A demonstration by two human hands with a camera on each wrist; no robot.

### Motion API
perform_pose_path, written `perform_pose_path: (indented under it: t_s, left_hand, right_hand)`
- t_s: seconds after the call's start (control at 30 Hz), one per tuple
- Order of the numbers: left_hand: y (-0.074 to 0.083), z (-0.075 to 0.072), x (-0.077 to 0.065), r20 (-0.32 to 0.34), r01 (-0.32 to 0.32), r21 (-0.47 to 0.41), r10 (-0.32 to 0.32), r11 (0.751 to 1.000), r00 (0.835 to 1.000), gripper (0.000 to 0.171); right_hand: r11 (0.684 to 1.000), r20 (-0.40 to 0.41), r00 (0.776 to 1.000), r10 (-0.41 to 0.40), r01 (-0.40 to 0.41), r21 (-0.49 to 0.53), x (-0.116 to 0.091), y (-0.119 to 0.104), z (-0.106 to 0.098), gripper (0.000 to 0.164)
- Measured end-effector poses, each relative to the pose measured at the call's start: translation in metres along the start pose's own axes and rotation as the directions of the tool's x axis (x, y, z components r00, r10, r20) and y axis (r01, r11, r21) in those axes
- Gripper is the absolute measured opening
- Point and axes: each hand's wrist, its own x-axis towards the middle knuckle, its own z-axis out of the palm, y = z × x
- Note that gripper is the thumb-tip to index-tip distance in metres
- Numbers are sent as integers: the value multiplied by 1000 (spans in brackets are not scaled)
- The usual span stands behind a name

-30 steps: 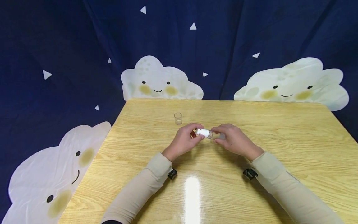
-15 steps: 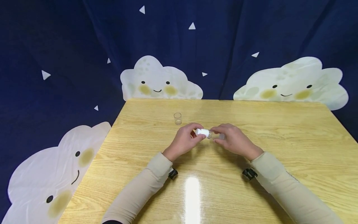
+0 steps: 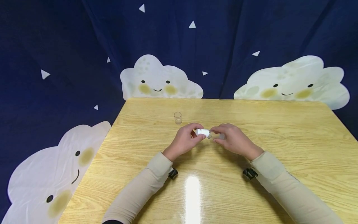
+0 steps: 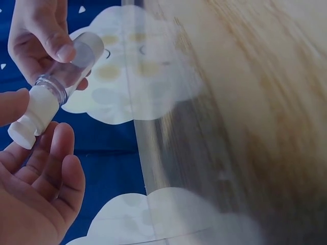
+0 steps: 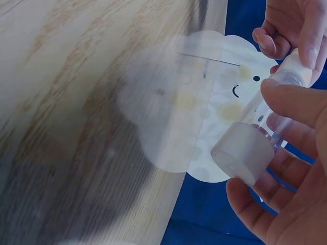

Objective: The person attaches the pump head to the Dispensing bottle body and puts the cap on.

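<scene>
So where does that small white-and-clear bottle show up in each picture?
Head: bottle, slightly right of and below centre, between left hand and right hand.
Left wrist: bottle, upper left.
Right wrist: bottle, right of centre, about mid-height.
Shared landmark: blue cloud-patterned cloth.

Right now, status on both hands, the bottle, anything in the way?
Left hand gripping bottle by white end. Right hand gripping its clear body. Bottle held sideways. Clear cylinder beyond hands, apparently not blocking.

A slim bottle [image 3: 210, 134], clear-walled with a white top [image 4: 43, 107] and thick white base [image 5: 242, 152], is held on its side mid-scene, its top toward the left, base toward the right.
</scene>
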Motion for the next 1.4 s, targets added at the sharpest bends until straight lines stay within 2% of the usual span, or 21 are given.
perform_pose_path:
  t_s: [0.43, 0.6, 0.77, 1.0, 1.13, 1.23, 1.4]
  left_hand:
    - [2, -2, 0, 49, -29, 3, 29, 1000, 998, 26]
    - [4, -1, 0, 66, -43, 34, 41, 998, 997, 27]
    - [6, 0, 0, 75, -47, 72, 42, 996, 996, 36]
    - [6, 0, -1, 72, -41, 31, 39, 999, 997, 53]
    - [5, 0, -1, 39, -22, -4, 22, 1000, 999, 62]
    - [6, -1, -1, 24, 13, -7, -13, 1000, 1000, 63]
    - [7, -3, -1, 27, 97, 59, -99, 994, 995, 53]
  right_hand:
    - [1000, 3, 1000, -5, 5, -25, 0, -2, 0, 34]
    - [1000, 8, 1000, -4, 4, -21, 0, -2, -2, 34]
    - [1000, 3, 1000, -9, 9, -21, -1, 0, -3, 35]
    - [1000, 5, 1000, -8, 8, -23, -1, 1, -3, 35]
    - [1000, 14, 1000, -5, 5, -29, -2, 1, -3, 35]
    - [1000, 20, 1000, 1, -1, -31, -2, 1, -4, 36]
    - [1000, 22, 1000, 7, -6, -24, -2, 0, -3, 36]
